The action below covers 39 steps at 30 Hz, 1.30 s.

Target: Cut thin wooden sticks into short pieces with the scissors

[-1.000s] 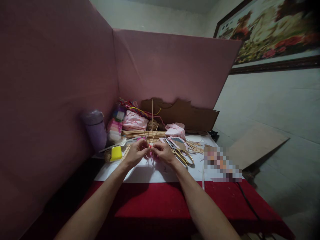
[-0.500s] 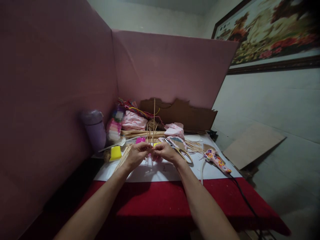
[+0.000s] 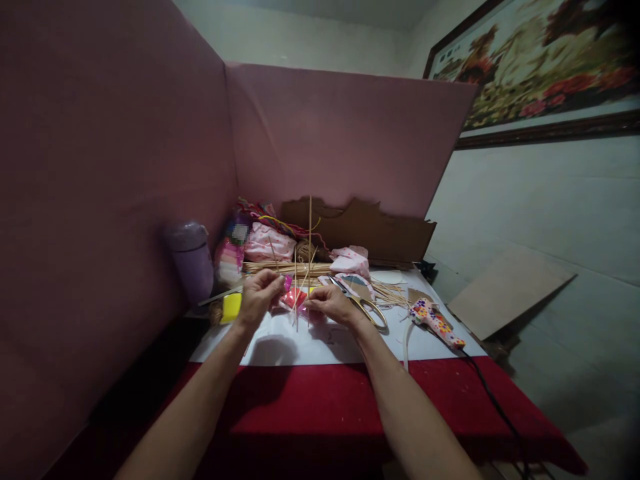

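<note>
My right hand (image 3: 331,305) is closed on a small bundle of thin bamboo sticks (image 3: 309,230) that stand upright above a red and pink piece (image 3: 294,297). My left hand (image 3: 259,293) is raised a little to the left of it, its fingers pinched on a single thin stick (image 3: 273,252) that slants up. Both hands hover over a white sheet (image 3: 325,343) on the red tablecloth (image 3: 320,400).
Gold-handled scissors (image 3: 364,307) lie right of my right hand, a flower-patterned glue gun (image 3: 436,321) further right. A pile of bamboo sticks (image 3: 280,267), pink fabric (image 3: 267,243), a yellow block (image 3: 231,307) and a purple cup (image 3: 191,257) sit behind. Pink boards wall the left and back.
My left hand has moved away from my right hand, up and to the left, with one stick in its fingers. The right hand stays on the bundle.
</note>
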{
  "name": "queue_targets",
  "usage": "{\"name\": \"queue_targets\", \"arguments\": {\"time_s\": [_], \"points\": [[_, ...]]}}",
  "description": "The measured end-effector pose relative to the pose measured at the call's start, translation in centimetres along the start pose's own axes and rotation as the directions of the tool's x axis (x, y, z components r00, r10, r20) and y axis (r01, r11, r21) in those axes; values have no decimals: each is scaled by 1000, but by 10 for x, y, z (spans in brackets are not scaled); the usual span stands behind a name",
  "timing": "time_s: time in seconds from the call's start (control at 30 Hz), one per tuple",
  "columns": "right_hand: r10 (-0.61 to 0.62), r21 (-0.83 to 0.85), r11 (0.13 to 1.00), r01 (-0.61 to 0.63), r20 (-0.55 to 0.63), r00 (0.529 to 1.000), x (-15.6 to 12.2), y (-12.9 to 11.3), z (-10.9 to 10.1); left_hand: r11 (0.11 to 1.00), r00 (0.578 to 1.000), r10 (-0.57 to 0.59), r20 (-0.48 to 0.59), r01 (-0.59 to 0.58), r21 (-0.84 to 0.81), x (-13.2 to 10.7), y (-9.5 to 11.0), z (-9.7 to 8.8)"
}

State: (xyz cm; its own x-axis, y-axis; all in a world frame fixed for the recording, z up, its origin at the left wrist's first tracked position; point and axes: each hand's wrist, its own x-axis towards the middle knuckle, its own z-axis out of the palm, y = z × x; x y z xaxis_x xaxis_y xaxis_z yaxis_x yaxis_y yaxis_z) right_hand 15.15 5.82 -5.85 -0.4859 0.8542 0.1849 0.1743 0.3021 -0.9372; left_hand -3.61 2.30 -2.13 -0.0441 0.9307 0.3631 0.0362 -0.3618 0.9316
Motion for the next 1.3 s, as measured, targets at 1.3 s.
{"name": "queue_targets", "arguments": {"time_s": [1.3], "points": [[251, -71, 943, -324, -487, 837, 14, 9, 19, 158, 913, -400, -84, 159, 975, 16, -13, -48]]}}
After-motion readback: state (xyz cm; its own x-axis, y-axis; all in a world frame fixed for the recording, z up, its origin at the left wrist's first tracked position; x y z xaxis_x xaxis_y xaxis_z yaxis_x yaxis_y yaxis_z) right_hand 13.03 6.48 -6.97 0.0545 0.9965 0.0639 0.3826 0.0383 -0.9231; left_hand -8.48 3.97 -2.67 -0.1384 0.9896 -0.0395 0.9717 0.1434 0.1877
